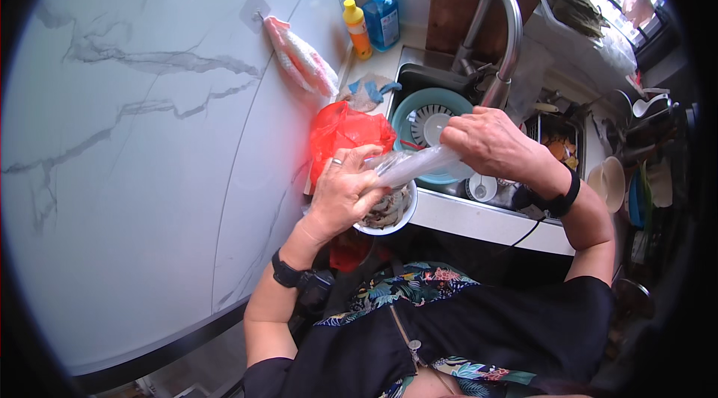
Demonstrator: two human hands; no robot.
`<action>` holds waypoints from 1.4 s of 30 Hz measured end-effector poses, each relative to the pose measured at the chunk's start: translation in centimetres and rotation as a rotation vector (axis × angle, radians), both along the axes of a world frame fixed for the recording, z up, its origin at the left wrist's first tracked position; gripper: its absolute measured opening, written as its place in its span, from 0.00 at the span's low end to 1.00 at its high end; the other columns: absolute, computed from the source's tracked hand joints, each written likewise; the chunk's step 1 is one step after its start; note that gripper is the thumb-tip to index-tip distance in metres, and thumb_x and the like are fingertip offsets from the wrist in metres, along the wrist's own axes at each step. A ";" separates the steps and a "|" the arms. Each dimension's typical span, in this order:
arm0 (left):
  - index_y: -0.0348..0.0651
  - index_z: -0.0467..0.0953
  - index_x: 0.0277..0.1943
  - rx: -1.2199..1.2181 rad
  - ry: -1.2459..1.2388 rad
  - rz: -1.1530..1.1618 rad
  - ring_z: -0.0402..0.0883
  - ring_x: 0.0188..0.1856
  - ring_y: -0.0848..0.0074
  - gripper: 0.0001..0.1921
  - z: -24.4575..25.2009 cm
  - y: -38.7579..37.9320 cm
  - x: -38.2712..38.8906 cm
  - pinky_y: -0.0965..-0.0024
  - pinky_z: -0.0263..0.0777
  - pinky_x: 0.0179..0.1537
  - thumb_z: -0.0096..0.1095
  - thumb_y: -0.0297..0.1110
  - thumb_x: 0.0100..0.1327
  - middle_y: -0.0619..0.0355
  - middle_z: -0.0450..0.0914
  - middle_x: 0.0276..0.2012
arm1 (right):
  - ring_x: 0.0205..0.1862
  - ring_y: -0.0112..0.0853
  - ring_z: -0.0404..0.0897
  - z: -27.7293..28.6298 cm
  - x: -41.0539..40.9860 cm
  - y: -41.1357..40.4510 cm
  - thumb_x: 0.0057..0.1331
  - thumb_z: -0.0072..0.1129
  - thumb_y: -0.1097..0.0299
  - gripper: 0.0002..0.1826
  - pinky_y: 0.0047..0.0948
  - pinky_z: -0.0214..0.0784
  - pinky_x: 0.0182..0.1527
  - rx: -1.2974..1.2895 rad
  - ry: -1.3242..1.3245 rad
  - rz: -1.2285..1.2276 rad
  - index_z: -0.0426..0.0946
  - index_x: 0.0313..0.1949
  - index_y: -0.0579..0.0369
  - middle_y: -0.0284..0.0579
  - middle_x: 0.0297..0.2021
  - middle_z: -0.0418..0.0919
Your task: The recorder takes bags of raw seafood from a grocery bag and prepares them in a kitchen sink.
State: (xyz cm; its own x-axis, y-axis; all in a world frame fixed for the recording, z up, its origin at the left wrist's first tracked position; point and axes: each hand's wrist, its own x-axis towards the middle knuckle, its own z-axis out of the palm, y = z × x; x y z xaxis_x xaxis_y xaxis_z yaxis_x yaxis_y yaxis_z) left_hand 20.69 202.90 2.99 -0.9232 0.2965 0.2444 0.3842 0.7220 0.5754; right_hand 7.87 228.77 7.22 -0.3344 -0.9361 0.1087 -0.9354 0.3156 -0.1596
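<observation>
A clear plastic bag [412, 165] is stretched between my two hands above a white bowl [412, 213]. My right hand [491, 143] grips its bunched end over the sink. Its other end is in my left hand [348, 188], which wears a ring. Raw shrimp [390, 212] lie in the bowl, partly hidden by the bag and my left hand. Behind my left hand, a red plastic bag [348, 129] rests on the counter beside the sink.
A teal basin [401, 123] with a strainer stands in the sink under the curved faucet [513, 33]. At the back left are a yellow bottle [357, 28] and a blue pump bottle [382, 19]. Food scraps [561, 151] lie in a right-hand container. A tiled wall [157, 134] borders the left.
</observation>
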 end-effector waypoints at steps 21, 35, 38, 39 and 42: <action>0.32 0.84 0.38 0.809 -0.303 0.261 0.76 0.40 0.79 0.05 0.8 0.6 -6.4 0.78 0.68 0.44 0.65 0.23 0.60 0.58 0.80 0.36 | 0.19 0.25 0.68 -10.2 12.9 -13.8 0.74 0.38 0.48 0.20 0.21 0.59 0.22 -1.009 -2.335 -0.129 0.68 0.41 0.52 0.37 0.21 0.69; 0.32 0.84 0.36 1.115 -0.434 0.262 0.75 0.46 0.79 0.05 -7.2 -0.3 -6.2 0.77 0.67 0.48 0.65 0.26 0.61 0.60 0.77 0.42 | 0.22 0.21 0.69 -7.6 4.2 -7.2 0.74 0.38 0.54 0.18 0.19 0.57 0.18 -0.446 -2.168 -0.310 0.70 0.34 0.54 0.35 0.25 0.73; 0.33 0.83 0.35 1.213 -0.490 0.180 0.74 0.47 0.78 0.04 -5.6 -0.3 -5.3 0.75 0.66 0.50 0.63 0.24 0.62 0.60 0.76 0.44 | 0.23 0.40 0.75 -8.2 3.2 -5.0 0.68 0.53 0.60 0.14 0.40 0.69 0.26 -0.353 -0.678 -0.369 0.72 0.33 0.60 0.43 0.26 0.76; 0.33 0.83 0.35 1.214 -0.487 0.180 0.74 0.47 0.78 0.04 -5.1 -0.4 -5.1 0.75 0.66 0.50 0.63 0.24 0.62 0.60 0.76 0.44 | 0.31 0.45 0.77 -8.0 3.5 -5.0 0.60 0.61 0.67 0.08 0.42 0.68 0.35 -0.402 -0.318 -0.366 0.73 0.32 0.57 0.45 0.34 0.77; 0.34 0.81 0.39 0.989 -0.450 0.060 0.74 0.48 0.79 0.04 -3.7 -0.4 -4.3 0.77 0.66 0.51 0.62 0.23 0.62 0.61 0.76 0.45 | 0.41 0.40 0.78 -6.5 2.3 -5.2 0.53 0.64 0.70 0.09 0.40 0.65 0.42 -0.543 -0.060 -0.235 0.74 0.33 0.54 0.44 0.42 0.78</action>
